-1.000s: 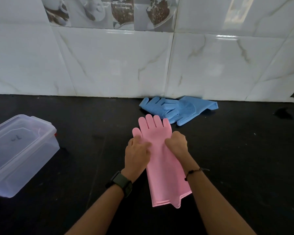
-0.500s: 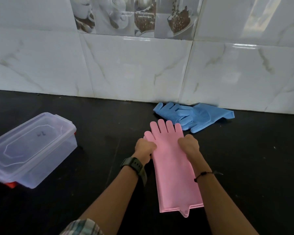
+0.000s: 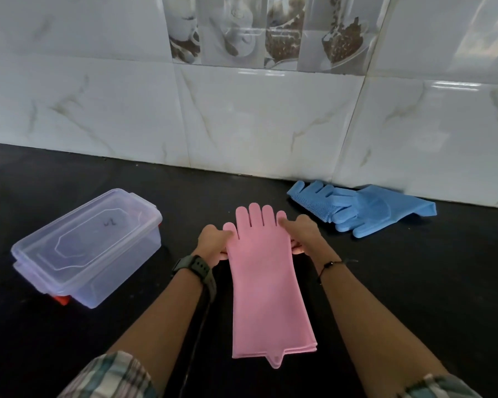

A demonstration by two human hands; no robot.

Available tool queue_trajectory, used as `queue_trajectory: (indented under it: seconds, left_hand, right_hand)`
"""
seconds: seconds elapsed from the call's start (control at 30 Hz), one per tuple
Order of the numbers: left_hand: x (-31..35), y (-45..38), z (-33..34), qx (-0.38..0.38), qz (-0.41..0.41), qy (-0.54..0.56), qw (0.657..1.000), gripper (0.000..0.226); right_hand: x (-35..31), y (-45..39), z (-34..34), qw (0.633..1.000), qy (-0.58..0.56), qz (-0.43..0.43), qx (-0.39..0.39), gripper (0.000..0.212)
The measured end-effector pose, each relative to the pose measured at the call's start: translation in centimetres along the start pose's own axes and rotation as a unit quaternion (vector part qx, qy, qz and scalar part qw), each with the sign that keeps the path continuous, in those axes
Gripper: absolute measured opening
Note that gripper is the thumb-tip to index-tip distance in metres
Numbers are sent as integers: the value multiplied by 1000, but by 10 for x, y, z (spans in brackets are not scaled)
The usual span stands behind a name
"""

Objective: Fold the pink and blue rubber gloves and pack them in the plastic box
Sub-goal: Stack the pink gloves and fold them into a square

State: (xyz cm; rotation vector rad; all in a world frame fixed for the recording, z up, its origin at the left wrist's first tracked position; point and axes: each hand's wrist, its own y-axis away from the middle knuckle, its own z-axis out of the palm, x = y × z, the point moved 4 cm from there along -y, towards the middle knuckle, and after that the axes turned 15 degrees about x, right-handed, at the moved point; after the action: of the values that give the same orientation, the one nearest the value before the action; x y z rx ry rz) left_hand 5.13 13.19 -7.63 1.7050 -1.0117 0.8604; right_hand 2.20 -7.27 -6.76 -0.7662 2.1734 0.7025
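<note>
The pink gloves (image 3: 266, 285) lie flat and stacked on the black counter, fingers pointing toward the wall, cuffs toward me. My left hand (image 3: 213, 242) grips their left edge by the thumb, and my right hand (image 3: 302, 234) grips the right edge near the little finger. The blue gloves (image 3: 362, 208) lie in a loose pile at the foot of the tiled wall, to the right of the pink ones. The clear plastic box (image 3: 89, 245) stands on the left with its lid on, apart from both hands.
A white marble-tiled wall (image 3: 256, 124) closes off the back of the black counter (image 3: 429, 282). A small red part (image 3: 60, 299) shows under the box's near corner. My left wrist wears a dark watch (image 3: 197, 268).
Both hands have slid from on top of the pink gloves out to their side edges. The view has swung left, so the box now sits further in.
</note>
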Motion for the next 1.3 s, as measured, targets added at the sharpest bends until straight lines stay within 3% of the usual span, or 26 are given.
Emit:
queue_trajectory:
  seconds: [0.1, 0.27, 0.33, 0.43, 0.5, 0.53, 0.57, 0.63, 0.7, 0.73, 0.8, 0.87, 0.97, 1.07, 1.1, 1.13, 1.2, 1.23, 1.27, 1.3]
  left_hand:
    - [8, -20, 2, 50, 13, -18, 999, 18]
    - [10, -30, 12, 109, 79, -87, 987, 10]
    - [5, -31, 15, 116, 100, -88, 984, 7]
    - [4, -25, 13, 103, 144, -87, 980, 28]
    - [3, -11, 3, 106, 241, -139, 955, 38]
    - [2, 2, -3, 97, 330, -180, 921, 37]
    - [0, 18, -7, 72, 444, -218, 866, 34]
    - [-18, 56, -18, -28, 653, -299, 695, 35]
    - [-45, 85, -30, -147, 736, -379, 541, 48]
    - [-55, 94, -36, -199, 739, -407, 499, 52]
    - [-63, 104, -45, -254, 737, -420, 464, 56]
    - [-62, 106, -51, -255, 754, -419, 437, 57]
    - [-62, 109, -54, -270, 759, -423, 414, 50]
    - [-63, 114, -50, -257, 766, -408, 424, 38]
    - [-62, 115, -49, -235, 770, -390, 448, 33]
    - [-59, 114, -49, -212, 753, -362, 507, 25]
    - [-48, 107, -49, -171, 628, -281, 706, 14]
    - [-45, 101, -49, -151, 545, -246, 787, 12]
    - [-43, 96, -48, -136, 478, -212, 841, 11]
    - [-39, 93, -46, -118, 441, -179, 872, 10]
  right_hand:
    - [-3, -15, 7, 1000, -15, 1, 24, 36]
    - [0, -28, 12, 996, 18, -19, 86, 20]
    - [3, -32, 14, 994, 22, -26, 101, 26]
    - [-1, -24, 9, 993, 37, -68, 85, 26]
    - [-1, -12, 0, 990, 57, -104, 79, 39]
    - [2, -2, -7, 982, 84, -141, 89, 44]
    - [8, 11, -13, 969, 112, -196, 101, 45]
    - [26, 48, -22, 927, 156, -325, 100, 39]
    - [47, 85, -27, 875, 194, -441, 56, 35]
    - [57, 101, -30, 843, 217, -491, 31, 34]
    - [71, 127, -40, 786, 258, -562, -20, 33]
    - [79, 141, -48, 736, 289, -609, -62, 38]
    - [94, 145, -49, 716, 316, -608, -134, 46]
    - [103, 138, -50, 724, 306, -597, -161, 51]
    - [104, 136, -51, 722, 305, -600, -159, 52]
    - [104, 135, -51, 723, 299, -603, -156, 52]
    - [102, 132, -52, 749, 258, -593, -148, 52]
    - [99, 131, -53, 772, 227, -577, -141, 52]
    - [94, 130, -53, 797, 193, -556, -134, 50]
    - [89, 128, -53, 823, 158, -531, -125, 46]
